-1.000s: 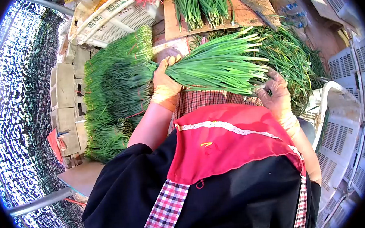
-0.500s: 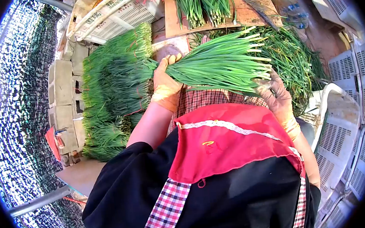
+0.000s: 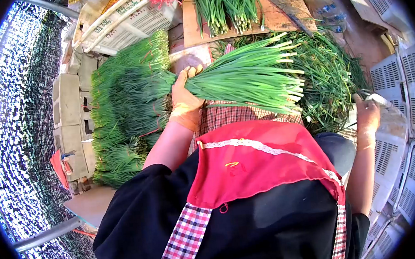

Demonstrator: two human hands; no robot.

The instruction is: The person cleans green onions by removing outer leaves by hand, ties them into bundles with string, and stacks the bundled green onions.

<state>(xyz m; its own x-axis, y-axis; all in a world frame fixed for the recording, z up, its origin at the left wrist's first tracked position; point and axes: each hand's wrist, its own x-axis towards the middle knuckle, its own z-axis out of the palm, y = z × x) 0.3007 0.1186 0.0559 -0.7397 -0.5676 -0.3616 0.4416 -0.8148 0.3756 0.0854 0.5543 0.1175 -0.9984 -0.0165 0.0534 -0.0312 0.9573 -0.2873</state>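
A bunch of long green stalks (image 3: 247, 77) fans out to the right, its pale ends loose. My left hand (image 3: 185, 96) is wrapped round its narrower leafy end. My right hand (image 3: 367, 114), apart from the bunch, is at the rim of a white crate (image 3: 386, 137) on the right; its fingers are partly hard to make out, and I cannot tell whether they hold anything. A heap of loose green stalks (image 3: 328, 78) lies between the bunch and that hand. Stacked tied bunches (image 3: 132, 96) stand to the left of my left hand.
At the top a board (image 3: 277, 24) bears more green bunches (image 3: 227, 6) and a broad blade (image 3: 288, 12). A white crate (image 3: 133, 23) stands at the upper left, beside concrete blocks (image 3: 67, 104). A plastic bag (image 3: 327, 8) lies at the upper right.
My right hand has left the pale ends of the bunch and moved right to the crate's rim. My left hand still holds the bunch in nearly the same place.
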